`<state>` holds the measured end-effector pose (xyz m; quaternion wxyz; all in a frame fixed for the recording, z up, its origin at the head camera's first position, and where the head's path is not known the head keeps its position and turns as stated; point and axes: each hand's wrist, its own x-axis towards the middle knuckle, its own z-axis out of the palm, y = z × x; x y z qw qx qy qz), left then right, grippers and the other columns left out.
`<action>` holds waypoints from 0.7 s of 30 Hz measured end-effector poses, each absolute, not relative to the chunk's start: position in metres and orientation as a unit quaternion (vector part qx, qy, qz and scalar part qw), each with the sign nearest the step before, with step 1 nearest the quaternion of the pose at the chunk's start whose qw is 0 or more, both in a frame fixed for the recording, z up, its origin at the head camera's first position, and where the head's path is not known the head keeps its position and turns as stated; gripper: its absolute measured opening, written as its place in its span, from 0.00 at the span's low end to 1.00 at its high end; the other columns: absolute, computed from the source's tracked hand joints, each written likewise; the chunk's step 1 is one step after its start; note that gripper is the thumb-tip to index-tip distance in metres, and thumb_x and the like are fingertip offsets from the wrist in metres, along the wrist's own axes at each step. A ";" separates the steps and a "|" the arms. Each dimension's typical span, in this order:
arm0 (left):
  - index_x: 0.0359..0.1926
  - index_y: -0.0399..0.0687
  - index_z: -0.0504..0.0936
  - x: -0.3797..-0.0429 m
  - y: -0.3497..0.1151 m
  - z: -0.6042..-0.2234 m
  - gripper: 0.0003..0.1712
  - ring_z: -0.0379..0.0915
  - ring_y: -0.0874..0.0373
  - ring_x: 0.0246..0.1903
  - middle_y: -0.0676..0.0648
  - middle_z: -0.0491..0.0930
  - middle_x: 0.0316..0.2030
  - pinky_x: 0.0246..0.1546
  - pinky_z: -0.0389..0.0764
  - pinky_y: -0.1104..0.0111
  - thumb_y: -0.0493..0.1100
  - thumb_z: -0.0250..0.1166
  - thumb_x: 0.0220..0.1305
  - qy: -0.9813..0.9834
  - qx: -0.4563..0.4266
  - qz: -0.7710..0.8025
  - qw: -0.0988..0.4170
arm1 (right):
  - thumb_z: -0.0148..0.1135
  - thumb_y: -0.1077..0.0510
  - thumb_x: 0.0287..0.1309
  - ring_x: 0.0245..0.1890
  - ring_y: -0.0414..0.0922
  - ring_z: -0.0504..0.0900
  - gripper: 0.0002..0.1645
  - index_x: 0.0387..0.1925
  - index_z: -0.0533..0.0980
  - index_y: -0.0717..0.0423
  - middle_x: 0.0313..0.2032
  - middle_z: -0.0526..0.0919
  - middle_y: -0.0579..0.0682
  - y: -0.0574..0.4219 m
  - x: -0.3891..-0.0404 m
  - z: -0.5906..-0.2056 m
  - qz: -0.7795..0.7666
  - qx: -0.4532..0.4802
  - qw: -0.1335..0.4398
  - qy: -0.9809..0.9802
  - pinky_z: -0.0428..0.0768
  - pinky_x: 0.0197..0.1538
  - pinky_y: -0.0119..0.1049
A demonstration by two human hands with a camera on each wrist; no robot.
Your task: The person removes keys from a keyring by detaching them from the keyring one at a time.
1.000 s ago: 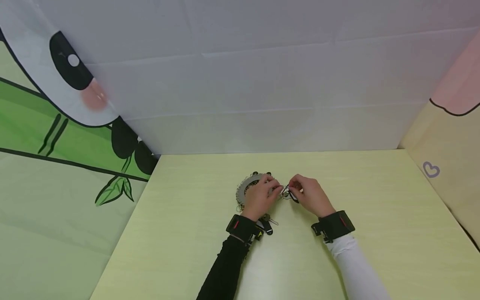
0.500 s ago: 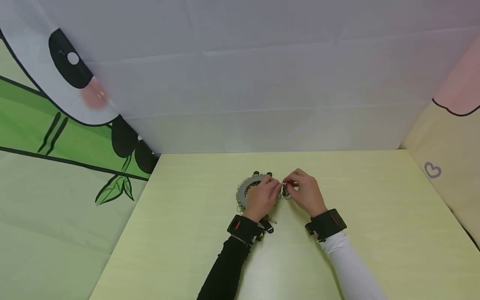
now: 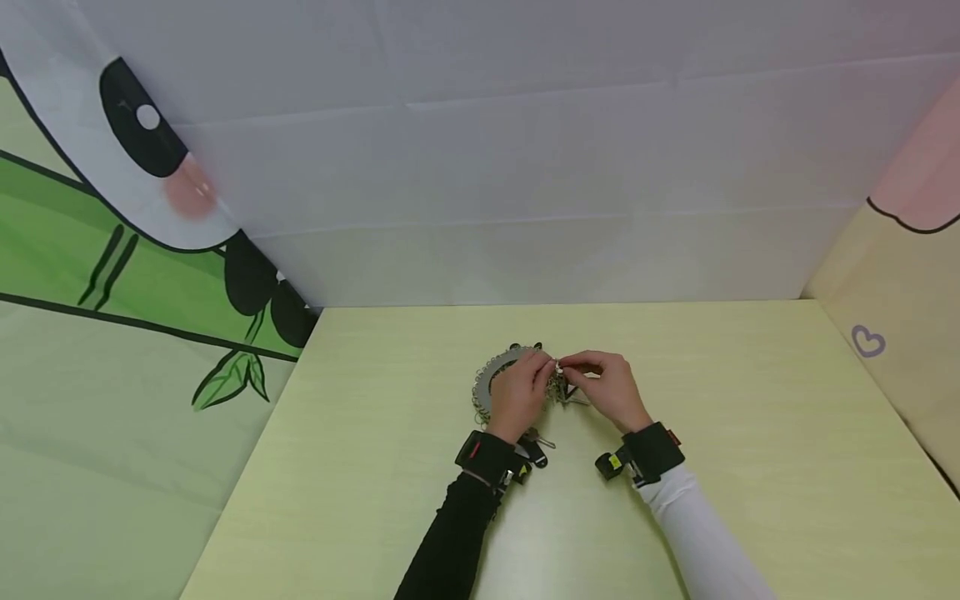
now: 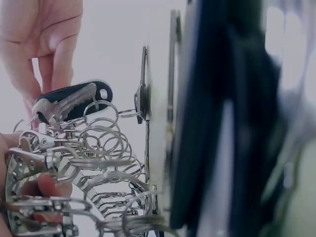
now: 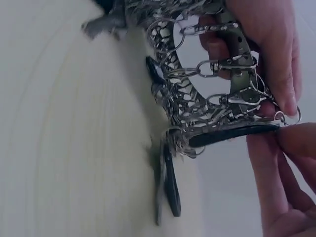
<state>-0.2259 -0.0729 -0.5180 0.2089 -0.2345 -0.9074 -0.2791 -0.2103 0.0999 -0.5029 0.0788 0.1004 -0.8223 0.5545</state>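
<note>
My left hand [image 3: 517, 396] grips a large round key holder [image 3: 486, 390], a flat grey metal hoop set with many small clips and split rings. Its fingers curl round the hoop's edge in the right wrist view. Opposite, the fingertips of my right hand [image 3: 607, 387] pinch at the end of a key with a black tag [image 5: 234, 135], right beside my left fingertips. The left wrist view shows a silver key [image 4: 71, 104] lying across the black piece there. A small split ring [image 5: 292, 117] shows at the meeting fingertips. Just where it is attached, I cannot tell.
A black tag [image 3: 534, 452] and a key [image 3: 546, 442] hang at the holder's near side. More keys [image 4: 143, 96] dangle from other rings. Beneath lies a pale wooden tabletop [image 3: 375, 467], with a printed cloth wall [image 3: 525, 183] behind.
My right hand has moved left, up against the left fingertips, bringing the key and black tag to the holder's edge. The right wrist has turned slightly. The left hand stays nearly still.
</note>
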 end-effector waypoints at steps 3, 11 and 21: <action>0.32 0.57 0.78 -0.226 -0.074 -0.519 0.15 0.63 0.65 0.17 0.55 0.72 0.22 0.18 0.58 0.73 0.51 0.51 0.76 -0.905 -0.233 -0.287 0.210 | 0.64 0.62 0.62 0.39 0.50 0.84 0.11 0.45 0.84 0.60 0.44 0.85 0.63 0.099 -0.211 -0.505 0.602 0.094 0.039 -0.792 0.86 0.42 0.48; 0.32 0.58 0.79 -0.227 -0.075 -0.519 0.15 0.63 0.66 0.17 0.56 0.74 0.20 0.18 0.60 0.74 0.52 0.52 0.76 -0.902 -0.245 -0.290 0.203 | 0.62 0.64 0.62 0.36 0.48 0.84 0.10 0.44 0.81 0.66 0.42 0.84 0.68 0.097 -0.212 -0.512 0.631 0.078 0.015 -0.772 0.86 0.44 0.50; 0.33 0.58 0.80 -0.229 -0.075 -0.519 0.15 0.66 0.66 0.20 0.56 0.77 0.23 0.21 0.65 0.73 0.52 0.52 0.76 -0.897 -0.255 -0.302 0.199 | 0.59 0.63 0.62 0.38 0.48 0.85 0.07 0.37 0.82 0.55 0.36 0.87 0.57 0.088 -0.209 -0.510 0.489 0.102 0.193 -0.845 0.87 0.40 0.48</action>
